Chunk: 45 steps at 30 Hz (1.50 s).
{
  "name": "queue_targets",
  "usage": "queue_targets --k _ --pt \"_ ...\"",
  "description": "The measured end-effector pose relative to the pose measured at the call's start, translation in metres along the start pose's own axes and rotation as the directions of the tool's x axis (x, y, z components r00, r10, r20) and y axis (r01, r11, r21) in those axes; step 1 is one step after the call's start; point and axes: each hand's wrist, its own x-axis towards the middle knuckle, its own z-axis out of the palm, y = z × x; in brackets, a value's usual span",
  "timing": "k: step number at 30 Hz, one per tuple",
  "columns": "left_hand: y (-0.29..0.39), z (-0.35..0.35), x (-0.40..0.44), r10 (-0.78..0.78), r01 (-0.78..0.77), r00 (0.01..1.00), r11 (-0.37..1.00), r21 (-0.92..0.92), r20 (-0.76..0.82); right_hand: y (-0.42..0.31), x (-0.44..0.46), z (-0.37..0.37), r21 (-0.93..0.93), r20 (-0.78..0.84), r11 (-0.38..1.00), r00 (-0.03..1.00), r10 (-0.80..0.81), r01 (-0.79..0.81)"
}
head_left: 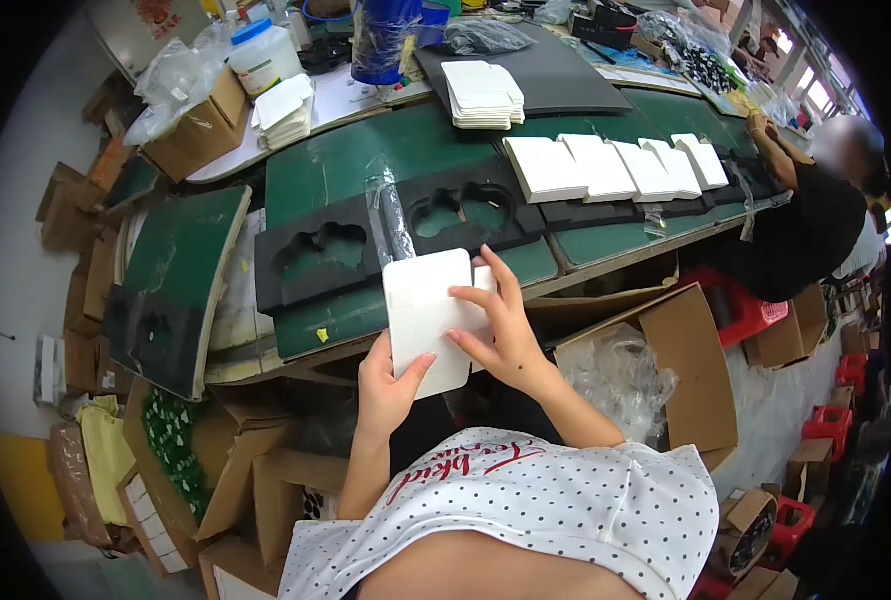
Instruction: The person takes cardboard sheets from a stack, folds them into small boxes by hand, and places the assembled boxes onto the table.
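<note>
While the left hand [390, 385] grips the lower edge of a flat white cardboard piece [428, 325], held before the green table [331, 325], the right hand [506, 340] rests spread fingers on its right side.

In the upper left of the frame, a white jar [268, 66] with blue lid stands beside a cardboard box [206, 128]. At the right, one person [816, 220] is near a red stool [751, 312].

White card [428, 325], green tabletop [311, 185], black foam [316, 262], and a white shirt [526, 500] with dark dots and red lettering.
</note>
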Motion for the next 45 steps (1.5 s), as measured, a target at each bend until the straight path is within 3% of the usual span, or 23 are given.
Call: queue_targets --k 3,5,7,8,9,10,11,14,17,18,21,22,25,26,29,31,33,37,40,43,45 --pt "-0.005 0.005 0.001 0.118 -0.081 0.986 0.956 0.283 -0.117 0.003 -0.002 0.004 0.316 0.022 0.939 0.991 0.133 -0.133" --pt "-0.007 0.009 -0.001 0.270 -0.209 0.962 0.799 0.564 -0.026 0.013 -0.002 0.004 0.485 0.127 0.853 0.981 0.149 -0.193" --pt "0.005 0.016 -0.004 0.344 -0.262 0.937 0.577 0.773 0.060 0.015 -0.002 0.001 0.512 0.204 0.845 0.977 0.054 -0.153" --pt "0.004 0.016 -0.004 0.266 -0.223 0.961 0.608 0.762 0.069 0.011 0.000 -0.001 0.505 0.234 0.855 0.972 -0.005 -0.117" --pt "0.003 0.015 -0.006 0.185 -0.166 0.982 0.736 0.657 0.041 0.006 0.002 -0.003 0.500 0.264 0.862 0.962 -0.062 -0.082" --pt "0.002 0.015 -0.008 0.099 -0.098 0.995 0.839 0.535 0.027 -0.005 0.003 -0.005 0.492 0.247 0.862 0.969 -0.005 -0.121" --pt "0.000 0.015 -0.009 0.010 -0.020 1.000 0.916 0.400 0.025 -0.011 0.004 -0.005 0.606 0.201 0.780 0.979 0.042 -0.157" --pt "-0.010 0.028 -0.010 0.372 -0.353 0.906 0.927 0.126 -0.203 -0.023 0.006 0.003 0.852 0.053 0.503 0.980 0.194 -0.146" --pt "-0.012 0.020 -0.014 0.349 -0.321 0.920 0.932 0.169 -0.176 -0.016 -0.004 0.010 0.725 0.074 0.653 0.968 0.239 -0.217" --pt "-0.014 0.018 -0.014 0.336 -0.306 0.921 0.938 0.165 -0.199 -0.016 -0.007 0.019 0.737 -0.056 0.661 0.961 0.271 -0.143" --pt "-0.021 0.011 -0.015 0.296 -0.263 0.918 0.953 0.153 -0.264 -0.006 -0.024 0.033 0.781 -0.065 0.615 0.967 0.248 -0.105" --pt "-0.025 0.007 -0.012 0.308 -0.303 0.903 0.951 0.064 -0.299 -0.009 -0.027 0.035 0.802 -0.063 0.586 0.959 0.276 -0.116" --pt "-0.018 0.000 -0.006 0.351 -0.352 0.907 0.935 0.040 -0.234 -0.013 -0.027 0.037 0.843 -0.098 0.537 0.971 0.216 -0.034" --pt "-0.012 0.010 -0.010 0.307 -0.350 0.882 0.935 -0.059 -0.357 -0.014 -0.028 0.038 0.855 -0.067 0.510 0.958 0.278 -0.088" --pt "-0.010 0.010 -0.010 0.362 -0.422 0.887 0.888 -0.184 -0.287 -0.026 -0.018 0.037 0.952 -0.071 0.307 0.961 0.269 -0.015" --pt "-0.013 0.006 -0.007 0.436 -0.474 0.874 0.862 -0.182 -0.212 -0.018 -0.019 0.037 0.873 -0.110 0.488 0.980 0.167 0.014" --pt "-0.015 -0.003 -0.001 0.600 -0.598 0.800 0.795 -0.097 -0.021 -0.010 -0.020 0.036 0.737 -0.099 0.672 0.995 -0.008 0.079" --pt "-0.011 0.001 -0.008 0.404 -0.412 0.904 0.910 -0.039 -0.140 -0.023 -0.022 0.038 0.720 -0.095 0.689 0.972 0.214 -0.082" --pt "-0.002 0.010 -0.012 0.294 -0.327 0.922 0.939 -0.102 -0.252 -0.021 -0.021 0.036 0.615 -0.155 0.788 0.981 0.117 0.004" --pt "0.013 0.009 -0.018 0.108 -0.133 0.916 0.990 -0.039 -0.387 -0.028 -0.025 0.036 0.633 -0.080 0.760 0.964 0.255 -0.148" --pt "0.007 0.002 -0.016 0.270 -0.251 0.921 0.963 0.102 -0.280 -0.032 -0.024 0.035 0.617 -0.095 0.776 0.967 0.236 -0.129"
